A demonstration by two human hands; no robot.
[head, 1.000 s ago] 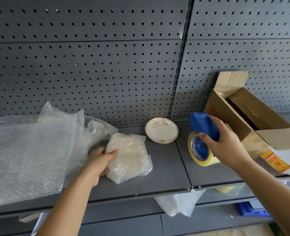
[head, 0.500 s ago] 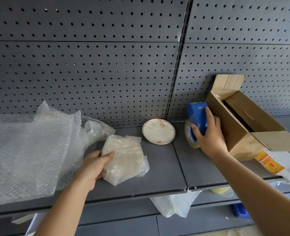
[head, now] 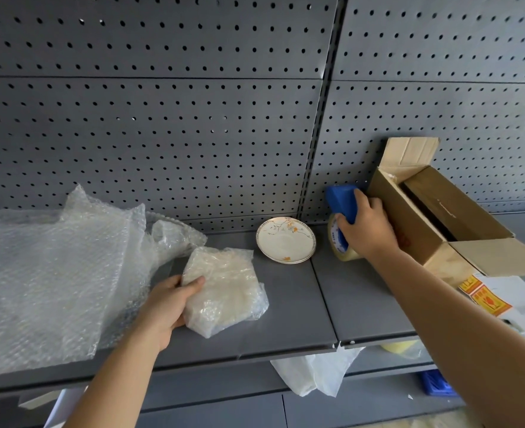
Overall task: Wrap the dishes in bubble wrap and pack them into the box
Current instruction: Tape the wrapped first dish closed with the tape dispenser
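Left grip (head: 168, 304): a bare hand clasped on the left edge of the wrapped bundle (head: 224, 285), thumb on top, fingers hidden underneath. The bundle lies flat on the grey shelf (head: 286, 322), towards its front, fully covered in bubble wrap; its contents cannot be made out.

Right grip (head: 369, 230): a bare hand curled round the blue tape dispenser (head: 343, 200), whose tape roll (head: 344, 253) rests on the shelf. The hand sits just beside the left wall of the cardboard box (head: 421, 220); contact cannot be confirmed. The box stands at the right end of the shelf, flaps open.

Unwrapped plates (head: 286, 239), cream with an orange pattern, are stacked at the back of the shelf between bundle and dispenser.

A loose bubble wrap sheet (head: 45, 273) is heaped on the left of the shelf
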